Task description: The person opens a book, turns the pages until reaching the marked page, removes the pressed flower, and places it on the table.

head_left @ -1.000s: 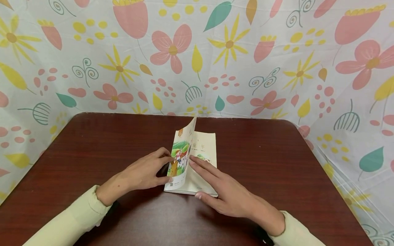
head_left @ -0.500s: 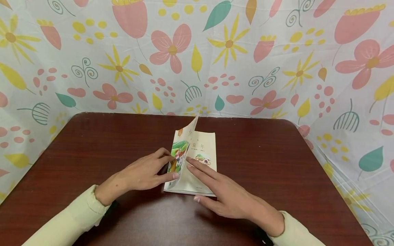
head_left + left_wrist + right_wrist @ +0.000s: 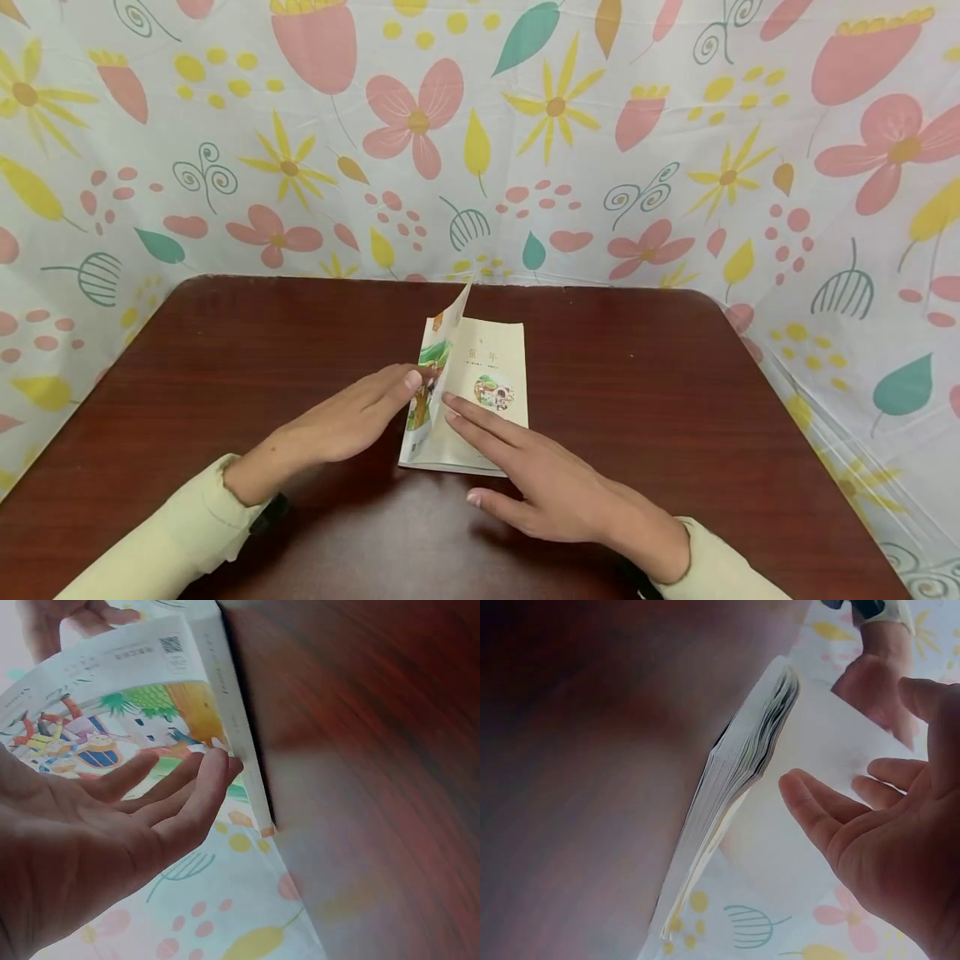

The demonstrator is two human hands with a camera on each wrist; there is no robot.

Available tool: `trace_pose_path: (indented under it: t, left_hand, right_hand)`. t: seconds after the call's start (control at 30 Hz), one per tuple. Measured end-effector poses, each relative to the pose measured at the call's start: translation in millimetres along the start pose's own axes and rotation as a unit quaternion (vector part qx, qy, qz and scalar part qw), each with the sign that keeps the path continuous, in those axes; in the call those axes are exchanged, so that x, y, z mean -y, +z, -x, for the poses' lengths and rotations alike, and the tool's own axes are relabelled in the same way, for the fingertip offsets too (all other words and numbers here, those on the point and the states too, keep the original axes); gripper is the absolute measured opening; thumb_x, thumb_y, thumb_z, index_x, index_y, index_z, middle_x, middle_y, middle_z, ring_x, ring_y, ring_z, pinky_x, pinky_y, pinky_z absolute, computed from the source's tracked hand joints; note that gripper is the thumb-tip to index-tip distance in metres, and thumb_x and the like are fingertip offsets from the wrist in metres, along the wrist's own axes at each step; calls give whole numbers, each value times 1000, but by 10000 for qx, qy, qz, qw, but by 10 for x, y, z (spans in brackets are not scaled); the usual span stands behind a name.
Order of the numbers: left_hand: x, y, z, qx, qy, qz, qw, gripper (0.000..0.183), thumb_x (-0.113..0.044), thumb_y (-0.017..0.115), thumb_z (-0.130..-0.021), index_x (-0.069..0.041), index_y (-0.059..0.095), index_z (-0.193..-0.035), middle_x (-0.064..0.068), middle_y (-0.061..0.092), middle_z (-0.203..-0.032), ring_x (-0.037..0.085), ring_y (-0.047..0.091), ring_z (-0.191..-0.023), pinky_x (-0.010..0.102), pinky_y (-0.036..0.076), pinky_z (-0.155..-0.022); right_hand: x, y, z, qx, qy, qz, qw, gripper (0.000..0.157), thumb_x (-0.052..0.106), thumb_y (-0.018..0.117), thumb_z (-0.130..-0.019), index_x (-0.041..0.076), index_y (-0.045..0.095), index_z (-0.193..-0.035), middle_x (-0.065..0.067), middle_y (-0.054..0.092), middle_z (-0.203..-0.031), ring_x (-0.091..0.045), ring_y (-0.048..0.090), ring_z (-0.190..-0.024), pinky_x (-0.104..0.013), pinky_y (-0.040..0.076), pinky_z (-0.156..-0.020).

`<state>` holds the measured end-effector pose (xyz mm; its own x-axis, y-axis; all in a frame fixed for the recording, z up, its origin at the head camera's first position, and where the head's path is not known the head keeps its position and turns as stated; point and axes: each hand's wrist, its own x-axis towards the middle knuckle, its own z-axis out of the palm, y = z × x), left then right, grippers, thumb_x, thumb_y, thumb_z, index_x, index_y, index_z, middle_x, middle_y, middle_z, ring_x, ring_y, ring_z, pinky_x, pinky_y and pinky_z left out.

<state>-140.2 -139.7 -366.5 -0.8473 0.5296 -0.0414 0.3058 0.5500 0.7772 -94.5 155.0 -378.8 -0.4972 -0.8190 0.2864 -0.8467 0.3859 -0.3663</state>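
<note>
A paperback book [image 3: 497,343] lies on the table, its illustrated front cover [image 3: 433,357] standing up steeply at the left and the title page showing. On the cover's outer side is my left hand [image 3: 341,423], fingers extended, fingertips against the picture near the spine; the left wrist view shows those fingers over the printed cover [image 3: 161,697]. My right hand [image 3: 555,487] reaches over the title page with nearly straight fingers, their tips at the cover's inner side by the fold. From the right wrist, the book's page edges [image 3: 739,761] face the camera.
The dark red-brown wooden table [image 3: 300,333] surrounds the book. Behind and at both sides hangs a white curtain [image 3: 525,150] printed with flowers and leaves, meeting the table's back edge.
My left thumb has lifted off the cover's lower part and moved up beside the fingers. The right fingertips have slid left toward the fold, uncovering more of the title page; the cover leans slightly further left.
</note>
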Motion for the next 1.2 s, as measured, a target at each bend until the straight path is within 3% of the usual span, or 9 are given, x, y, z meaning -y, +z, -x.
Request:
trace_pose_path:
  t: [0.1, 0.2, 0.37, 0.63, 1.0, 1.2]
  left_hand:
    - [-15, -26, -14, 54, 20, 844, 9964, 63, -56, 23, -115, -16, 47, -158, 0, 51, -157, 22, 51, -142, 50, 47, -112]
    - [-27, -75, -31, 126, 145, 1570, 9874, 64, -51, 21, -116, -9, 45, -158, 8, 51, -158, 29, 54, -141, 52, 51, -107]
    - [-58, -221, -27, 44, 310, 2237, 9742, 69, -51, 19, -116, -1, 42, -158, 19, 51, -158, 39, 55, -141, 53, 54, -104]
    - [-102, -446, 55, -468, 558, 2276, 9710, 54, -39, 36, -117, 0, 45, -154, 23, 52, -152, 44, 55, -138, 47, 59, -97]
    - [-140, -637, 125, -798, 111, 2052, 9754, 58, -19, 71, -105, -3, 46, -155, 15, 52, -154, 39, 58, -137, 44, 60, -94]
    - [-136, -657, 141, -853, 122, 2076, 9744, 60, -14, 74, -102, -3, 47, -155, 14, 53, -153, 36, 61, -135, 45, 60, -94]
  right_hand:
    - [26, 10, -4, -22, -51, 71, 10000, 80, 31, 67, -106, 11, 24, -170, -3, 17, -178, -15, 29, -159, -35, 37, -121]
    - [45, 20, -25, -30, -70, 119, 9999, 81, 30, 69, -104, 12, 24, -170, -2, 17, -178, -14, 28, -159, -36, 38, -121]
    - [85, 39, -83, 44, -133, 74, 9999, 84, 28, 70, -103, 14, 21, -171, -2, 16, -178, -14, 29, -159, -38, 41, -119]
    - [167, 108, -110, 140, -361, 210, 9990, 87, 29, 74, -101, 13, 24, -170, -3, 15, -178, -16, 31, -158, -37, 41, -119]
    - [254, 167, -102, 539, -581, 708, 9943, 84, 38, 70, -103, 14, 25, -170, -3, 14, -178, -12, 25, -160, -37, 40, -119]
    - [256, 180, -102, 590, -683, 801, 9927, 86, 38, 71, -102, 14, 24, -170, -1, 13, -178, -13, 25, -160, -39, 39, -120]
